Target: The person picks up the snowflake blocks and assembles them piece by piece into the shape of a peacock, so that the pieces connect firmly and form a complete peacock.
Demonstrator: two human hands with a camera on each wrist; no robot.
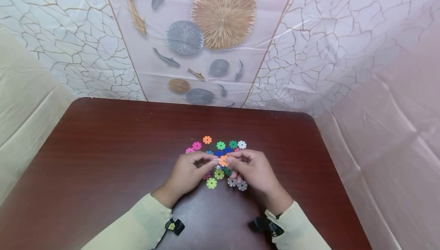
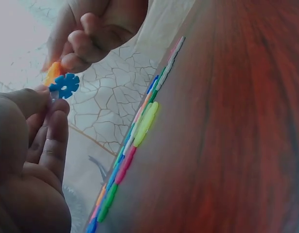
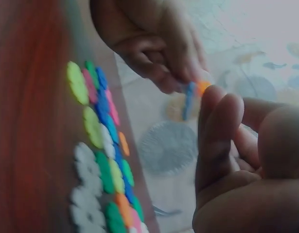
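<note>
Between thumb and fingertips, my right hand [image 1: 252, 168] pinches an orange snowflake disc [image 1: 224, 161], a small notched plastic piece. Facing it, my left hand [image 1: 192, 169] pinches a small whitish disc, mostly covered by the fingertips. A blue snowflake disc [image 2: 65, 86] shows at the fingertips in the left wrist view, touching or joined to the pieces there; the exact joint is hidden. In the right wrist view the blue disc [image 3: 189, 101] appears edge-on beside the orange one [image 3: 203, 87]. Both hands are held above the table with their fingertips close together.
Loose snowflake discs lie flat on the dark red table [image 1: 103, 166] under and around the hands: yellow-green [image 1: 211, 183], grey [image 1: 242, 185], pink [image 1: 196, 145], green [image 1: 220, 145], white [image 1: 242, 144] and others. A patterned cloth [image 1: 223, 81] hangs behind the table.
</note>
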